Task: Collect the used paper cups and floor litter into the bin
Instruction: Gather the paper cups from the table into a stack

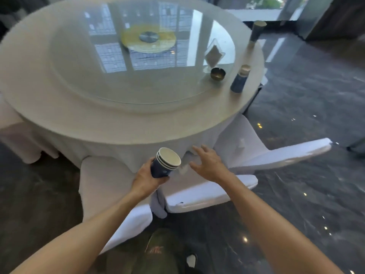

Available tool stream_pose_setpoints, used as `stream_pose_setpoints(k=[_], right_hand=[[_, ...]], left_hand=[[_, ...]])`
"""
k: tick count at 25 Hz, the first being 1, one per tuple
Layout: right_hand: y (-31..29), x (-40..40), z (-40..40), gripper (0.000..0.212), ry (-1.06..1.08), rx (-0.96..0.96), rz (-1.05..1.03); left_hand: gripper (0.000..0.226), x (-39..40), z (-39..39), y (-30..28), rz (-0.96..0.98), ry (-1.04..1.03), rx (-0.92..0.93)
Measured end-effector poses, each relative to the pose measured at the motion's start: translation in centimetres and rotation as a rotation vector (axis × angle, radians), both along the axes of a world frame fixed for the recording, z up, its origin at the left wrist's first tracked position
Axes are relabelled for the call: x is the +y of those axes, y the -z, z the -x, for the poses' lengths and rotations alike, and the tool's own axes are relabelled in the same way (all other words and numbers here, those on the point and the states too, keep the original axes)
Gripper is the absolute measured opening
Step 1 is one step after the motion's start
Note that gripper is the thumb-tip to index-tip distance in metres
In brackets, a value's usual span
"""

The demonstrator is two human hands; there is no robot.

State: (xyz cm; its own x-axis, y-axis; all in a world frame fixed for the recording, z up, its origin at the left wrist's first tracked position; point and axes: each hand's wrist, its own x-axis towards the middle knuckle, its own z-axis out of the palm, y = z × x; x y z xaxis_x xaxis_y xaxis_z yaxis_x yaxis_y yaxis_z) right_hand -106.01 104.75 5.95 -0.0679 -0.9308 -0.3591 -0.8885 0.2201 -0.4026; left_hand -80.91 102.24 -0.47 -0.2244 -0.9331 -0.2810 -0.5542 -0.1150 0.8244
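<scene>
My left hand [147, 179] grips a stack of nested dark blue paper cups [165, 163] with white rims, held just below the near edge of the round table [122, 123]. My right hand [207, 162] hovers open beside the stack, fingers spread, holding nothing. Two more blue paper cups stand on the table's right side: one near the edge [240, 79] and one farther back [256, 32]. No bin is in view.
A glass turntable [138, 56] covers the table's middle, with a small dark ashtray [217, 73] and a clear card stand [214, 54] on its right. White-covered chairs [207, 192] crowd the near side and right [280, 155]. Dark glossy floor [306, 194] lies all around.
</scene>
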Motion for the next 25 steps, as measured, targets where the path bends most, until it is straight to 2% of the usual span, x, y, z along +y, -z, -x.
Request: stream_pose_setpoints(k=[4,7,13,20,25], right_hand=[[3.1,-4.3,1.5,0.084,-0.085,0.085,-0.115],[6.6,-6.8,1.9,0.087,-0.146,0.102,-0.16],[15.5,-10.4,4.0,0.095,-0.284,0.198,-0.353],[27.4,-13.7,4.2,0.091,-0.456,0.217,-0.425],[36.8,-15.3,3.3,0.091,-0.697,0.314,-0.466]], left_hand=[[0.076,0.0,0.1,1.6,-0.035,-0.146,0.05],[0.076,-1.1,1.1,4.3,-0.084,-0.235,0.045],[0.076,-4.9,4.3,10.5,-0.199,-0.254,0.032],[0.076,-8.0,6.8,18.0,-0.248,-0.312,0.008],[0.08,-9.5,7.6,23.8,-0.271,-0.41,0.025]])
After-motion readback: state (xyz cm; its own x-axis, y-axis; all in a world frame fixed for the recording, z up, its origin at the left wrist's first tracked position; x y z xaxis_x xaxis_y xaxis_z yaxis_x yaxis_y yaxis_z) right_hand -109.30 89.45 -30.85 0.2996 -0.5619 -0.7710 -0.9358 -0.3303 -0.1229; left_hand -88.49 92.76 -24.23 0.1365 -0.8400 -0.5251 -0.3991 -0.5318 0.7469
